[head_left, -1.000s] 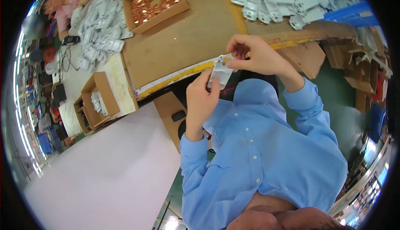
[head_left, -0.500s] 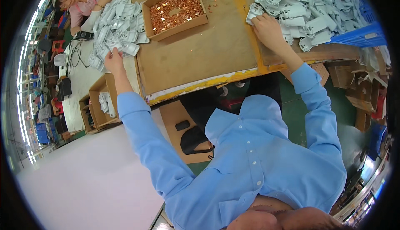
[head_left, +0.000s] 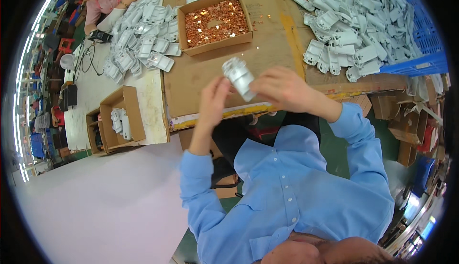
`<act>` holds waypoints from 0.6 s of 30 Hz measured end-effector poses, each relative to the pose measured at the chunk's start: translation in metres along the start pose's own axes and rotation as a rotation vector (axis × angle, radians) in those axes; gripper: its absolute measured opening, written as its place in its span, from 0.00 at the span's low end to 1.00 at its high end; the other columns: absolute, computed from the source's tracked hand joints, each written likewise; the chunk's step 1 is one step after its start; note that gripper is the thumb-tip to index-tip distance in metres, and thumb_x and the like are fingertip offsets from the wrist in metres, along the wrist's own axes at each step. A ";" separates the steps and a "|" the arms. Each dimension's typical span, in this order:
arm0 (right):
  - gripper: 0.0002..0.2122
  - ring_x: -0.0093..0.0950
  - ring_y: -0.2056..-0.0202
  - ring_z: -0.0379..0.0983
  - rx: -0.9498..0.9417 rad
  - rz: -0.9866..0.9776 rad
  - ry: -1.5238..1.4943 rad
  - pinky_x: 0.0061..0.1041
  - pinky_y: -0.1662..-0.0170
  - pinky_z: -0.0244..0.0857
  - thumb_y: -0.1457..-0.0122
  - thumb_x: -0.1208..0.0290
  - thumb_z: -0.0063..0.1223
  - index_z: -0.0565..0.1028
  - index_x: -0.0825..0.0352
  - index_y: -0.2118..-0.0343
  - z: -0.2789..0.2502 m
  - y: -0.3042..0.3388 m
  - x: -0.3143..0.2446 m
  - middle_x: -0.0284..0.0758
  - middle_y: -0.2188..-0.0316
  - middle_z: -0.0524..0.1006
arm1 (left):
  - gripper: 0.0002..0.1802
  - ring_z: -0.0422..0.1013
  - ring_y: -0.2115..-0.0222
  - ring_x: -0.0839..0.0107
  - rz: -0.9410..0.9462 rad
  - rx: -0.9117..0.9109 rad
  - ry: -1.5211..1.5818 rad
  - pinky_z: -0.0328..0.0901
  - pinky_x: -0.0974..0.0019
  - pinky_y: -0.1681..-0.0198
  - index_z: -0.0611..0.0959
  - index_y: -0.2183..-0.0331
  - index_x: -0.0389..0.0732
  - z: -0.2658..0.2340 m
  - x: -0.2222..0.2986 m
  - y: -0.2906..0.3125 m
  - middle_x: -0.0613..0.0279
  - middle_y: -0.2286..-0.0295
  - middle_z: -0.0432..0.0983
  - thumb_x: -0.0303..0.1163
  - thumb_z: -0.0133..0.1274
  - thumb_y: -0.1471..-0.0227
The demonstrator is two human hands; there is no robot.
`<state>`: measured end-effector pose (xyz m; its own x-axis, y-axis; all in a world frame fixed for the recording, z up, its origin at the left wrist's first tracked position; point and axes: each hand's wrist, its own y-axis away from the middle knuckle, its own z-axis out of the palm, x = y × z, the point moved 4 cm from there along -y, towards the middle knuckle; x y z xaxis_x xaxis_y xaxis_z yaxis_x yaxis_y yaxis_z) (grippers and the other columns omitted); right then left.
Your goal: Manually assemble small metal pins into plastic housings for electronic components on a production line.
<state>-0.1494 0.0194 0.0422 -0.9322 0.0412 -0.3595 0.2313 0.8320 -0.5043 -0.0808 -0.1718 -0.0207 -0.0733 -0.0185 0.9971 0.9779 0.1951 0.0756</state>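
The white plastic case is between the two hands, tilted, above the near part of the table. The right hand pinches its lower right edge, fingers curled; the left hand, half-curled, meets its left side, though whether it grips I cannot tell

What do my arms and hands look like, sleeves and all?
Your left sleeve and right sleeve are plain light blue, loose and creased, ending short of the hands. Your left hand and right hand are ungloved, and no watch shows. It's too blurry to rule out rings.
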 end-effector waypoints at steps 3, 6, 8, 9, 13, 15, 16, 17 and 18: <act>0.11 0.34 0.61 0.72 -0.073 -0.057 -0.101 0.33 0.58 0.67 0.51 0.73 0.59 0.73 0.61 0.63 0.022 -0.012 -0.011 0.32 0.66 0.76 | 0.11 0.71 0.74 0.79 -0.076 0.243 0.218 0.67 0.74 0.72 0.79 0.66 0.34 0.002 -0.009 0.019 0.65 0.72 0.76 0.32 0.46 0.41; 0.11 0.35 0.62 0.72 -0.124 -0.090 -0.229 0.34 0.58 0.67 0.49 0.72 0.59 0.73 0.60 0.61 0.039 -0.023 -0.005 0.32 0.64 0.76 | 0.10 0.71 0.74 0.81 -0.105 0.403 0.288 0.66 0.75 0.73 0.80 0.66 0.36 -0.015 -0.012 0.032 0.68 0.73 0.76 0.31 0.47 0.43; 0.11 0.37 0.64 0.73 0.051 -0.061 -0.232 0.35 0.61 0.68 0.47 0.71 0.57 0.74 0.61 0.60 0.038 -0.037 0.008 0.34 0.64 0.76 | 0.10 0.71 0.75 0.81 -0.112 0.577 0.313 0.65 0.75 0.73 0.80 0.66 0.36 -0.031 -0.028 0.042 0.70 0.73 0.75 0.31 0.47 0.43; 0.09 0.38 0.64 0.73 0.074 0.146 -0.304 0.36 0.61 0.68 0.46 0.70 0.56 0.75 0.62 0.61 0.035 -0.052 0.031 0.35 0.64 0.76 | 0.09 0.71 0.76 0.81 -0.154 0.617 0.355 0.65 0.75 0.73 0.80 0.66 0.37 -0.042 -0.041 0.051 0.70 0.73 0.75 0.32 0.48 0.44; 0.09 0.39 0.64 0.74 -0.013 0.385 0.012 0.37 0.59 0.68 0.44 0.68 0.51 0.77 0.65 0.63 0.037 -0.109 0.146 0.38 0.66 0.77 | 0.11 0.71 0.79 0.72 -0.134 0.537 0.516 0.66 0.72 0.79 0.75 0.60 0.36 -0.047 -0.036 0.080 0.60 0.73 0.73 0.32 0.46 0.43; 0.10 0.39 0.63 0.75 -0.089 0.300 0.111 0.37 0.58 0.68 0.44 0.68 0.51 0.78 0.65 0.63 0.045 -0.129 0.185 0.39 0.65 0.78 | 0.09 0.73 0.80 0.72 -0.099 0.515 0.595 0.66 0.73 0.81 0.74 0.62 0.37 -0.042 -0.029 0.091 0.59 0.73 0.75 0.30 0.44 0.42; 0.10 0.39 0.62 0.75 -0.214 0.326 0.190 0.38 0.57 0.68 0.45 0.68 0.51 0.78 0.64 0.63 0.055 -0.135 0.202 0.39 0.65 0.78 | 0.09 0.73 0.80 0.71 -0.105 0.533 0.576 0.66 0.73 0.82 0.71 0.61 0.37 -0.040 -0.024 0.096 0.57 0.73 0.75 0.31 0.43 0.41; 0.10 0.39 0.60 0.75 -0.337 0.346 0.272 0.38 0.56 0.69 0.45 0.69 0.51 0.79 0.64 0.62 0.063 -0.143 0.208 0.40 0.64 0.79 | 0.09 0.73 0.80 0.71 -0.110 0.550 0.588 0.66 0.73 0.82 0.71 0.61 0.37 -0.040 -0.019 0.102 0.57 0.72 0.75 0.31 0.43 0.41; 0.10 0.39 0.60 0.75 -0.338 0.342 0.275 0.38 0.56 0.69 0.45 0.69 0.51 0.79 0.64 0.62 0.066 -0.149 0.211 0.40 0.64 0.79 | 0.09 0.73 0.80 0.72 -0.114 0.566 0.599 0.67 0.73 0.82 0.70 0.60 0.37 -0.039 -0.016 0.108 0.56 0.72 0.75 0.31 0.43 0.41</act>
<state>-0.3619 -0.1324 -0.0100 -0.8687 0.4452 -0.2170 0.4732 0.8754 -0.0982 0.0336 -0.1886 -0.0289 0.1070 -0.5553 0.8248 0.7128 0.6211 0.3257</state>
